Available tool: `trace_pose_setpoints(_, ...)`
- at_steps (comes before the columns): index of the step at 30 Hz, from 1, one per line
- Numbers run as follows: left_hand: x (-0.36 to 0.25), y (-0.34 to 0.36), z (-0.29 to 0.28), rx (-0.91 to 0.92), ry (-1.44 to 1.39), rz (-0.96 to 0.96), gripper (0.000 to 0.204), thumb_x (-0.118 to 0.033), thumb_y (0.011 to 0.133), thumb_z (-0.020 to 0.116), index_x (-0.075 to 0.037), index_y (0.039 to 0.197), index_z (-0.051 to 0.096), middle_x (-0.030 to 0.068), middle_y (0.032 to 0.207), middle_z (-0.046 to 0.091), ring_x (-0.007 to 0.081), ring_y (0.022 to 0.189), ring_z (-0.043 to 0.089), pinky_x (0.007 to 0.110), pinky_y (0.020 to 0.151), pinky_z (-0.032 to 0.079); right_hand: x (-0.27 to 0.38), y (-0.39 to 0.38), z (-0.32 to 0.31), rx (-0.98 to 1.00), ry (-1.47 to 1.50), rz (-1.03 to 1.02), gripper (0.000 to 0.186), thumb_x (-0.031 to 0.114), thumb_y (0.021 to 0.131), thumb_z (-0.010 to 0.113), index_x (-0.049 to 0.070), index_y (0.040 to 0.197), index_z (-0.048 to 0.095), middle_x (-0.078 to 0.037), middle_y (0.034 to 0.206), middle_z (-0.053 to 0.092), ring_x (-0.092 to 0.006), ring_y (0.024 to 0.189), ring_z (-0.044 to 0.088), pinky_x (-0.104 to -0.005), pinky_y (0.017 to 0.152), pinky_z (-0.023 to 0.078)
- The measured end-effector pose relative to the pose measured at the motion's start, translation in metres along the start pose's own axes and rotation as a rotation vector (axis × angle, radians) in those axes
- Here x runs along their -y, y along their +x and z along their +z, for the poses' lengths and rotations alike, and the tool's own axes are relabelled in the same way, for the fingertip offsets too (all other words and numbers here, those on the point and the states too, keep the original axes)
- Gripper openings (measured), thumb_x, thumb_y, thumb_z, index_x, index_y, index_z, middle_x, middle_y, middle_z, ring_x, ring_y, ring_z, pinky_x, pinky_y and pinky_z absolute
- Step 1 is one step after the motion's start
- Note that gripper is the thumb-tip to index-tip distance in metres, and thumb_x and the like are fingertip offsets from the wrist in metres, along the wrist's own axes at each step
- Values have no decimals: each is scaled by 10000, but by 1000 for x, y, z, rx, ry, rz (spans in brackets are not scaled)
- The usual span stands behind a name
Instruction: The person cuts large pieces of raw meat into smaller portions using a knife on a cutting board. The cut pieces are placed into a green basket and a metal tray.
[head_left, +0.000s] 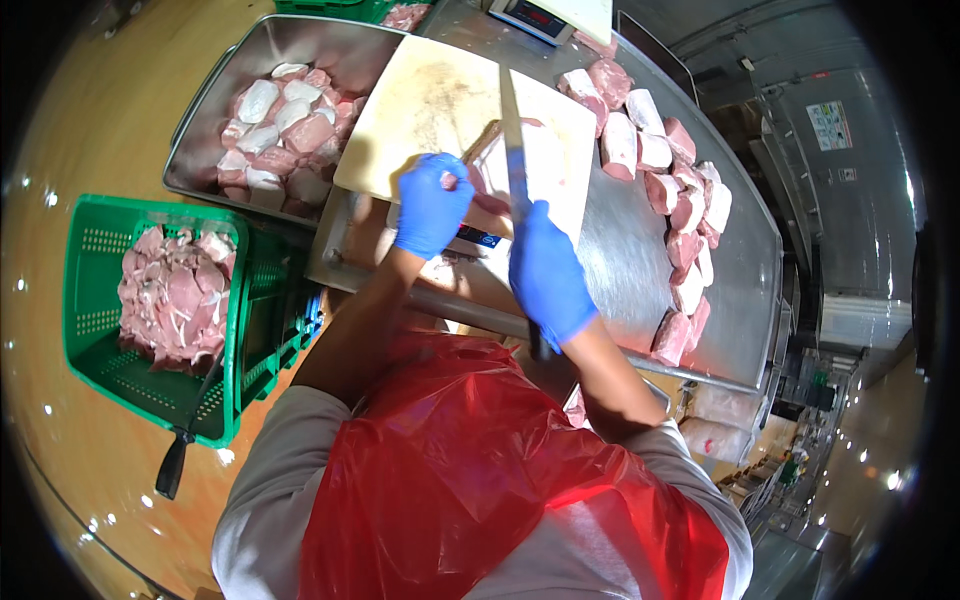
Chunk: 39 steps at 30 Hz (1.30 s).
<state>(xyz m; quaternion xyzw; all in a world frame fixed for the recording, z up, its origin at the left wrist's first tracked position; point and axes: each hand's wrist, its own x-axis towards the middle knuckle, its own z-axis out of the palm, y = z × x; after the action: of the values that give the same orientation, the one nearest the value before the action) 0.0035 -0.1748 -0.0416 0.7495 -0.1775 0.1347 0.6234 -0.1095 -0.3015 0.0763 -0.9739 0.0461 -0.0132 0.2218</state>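
Both of my hands wear blue gloves. My right hand (pixel 550 275) grips the handle of a long knife (pixel 513 120), its blade pointing away from me over the white cutting board (pixel 430 90). Beside the blade, on its left, lies a piece of raw meat (pixel 487 170) with a pale fatty side; the blade partly hides it. My left hand (pixel 433 205) is closed at the board's near edge, just left of that meat. A small pinkish bit of meat (pixel 448 181) shows between its curled fingers. Under my hands, a small dark display panel (pixel 478 236) shows at the near side of the board.
A steel tub (pixel 215 115) of meat chunks stands left of the board. Below it is a green crate (pixel 85 300) of trimmings, a black-handled tool (pixel 172 465) hanging at its side. Several meat blocks (pixel 690 210) line the steel table's (pixel 620 260) right side. A scale (pixel 535 20) stands beyond.
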Motion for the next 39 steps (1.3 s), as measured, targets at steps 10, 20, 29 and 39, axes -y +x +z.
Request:
trace_pose_setpoints(10, 5, -5, -6, 34, -44, -187, 46, 30, 797, 737, 5, 816, 704, 18, 732, 661, 46, 655, 567, 241, 591, 482, -3, 9, 49, 136, -221, -61, 171, 17, 942, 475, -71, 1089, 469, -315, 822, 670, -456, 760, 698, -523, 670, 570)
trace_pose_setpoints(20, -33, -26, -205, -608, 143, -152, 59, 0, 864, 739, -29, 913, 723, 38, 904, 721, 130, 827, 641, 281, 787, 529, -55, -118, -57, 341, -113, 164, 149, 92, 995, 549, -5, 1066, 462, -285, 810, 644, -490, 758, 658, -546, 631, 523)
trace_pose_setpoints(29, -75, -25, -255, -306, 926, -150, 383, -179, 949, 659, -91, 1322, 657, 257, 1181, 682, 357, 1041, 675, 410, 905, 538, -97, -49, -46, -222, 643, 135, 181, 143, 1069, 526, -33, 1108, 530, -111, 707, 628, -157, 517, 605, -307, 483, 473)
trace_pose_setpoints(39, -47, -11, 35, 114, 833, 353, 784, -493, 869, 735, -21, 1435, 467, 287, 1357, 496, 448, 1206, 556, 549, 893, 517, -108, -43, -57, -284, 930, 29, 192, 135, 1081, 508, -3, 1199, 570, -37, 768, 617, -85, 595, 567, -255, 520, 462)
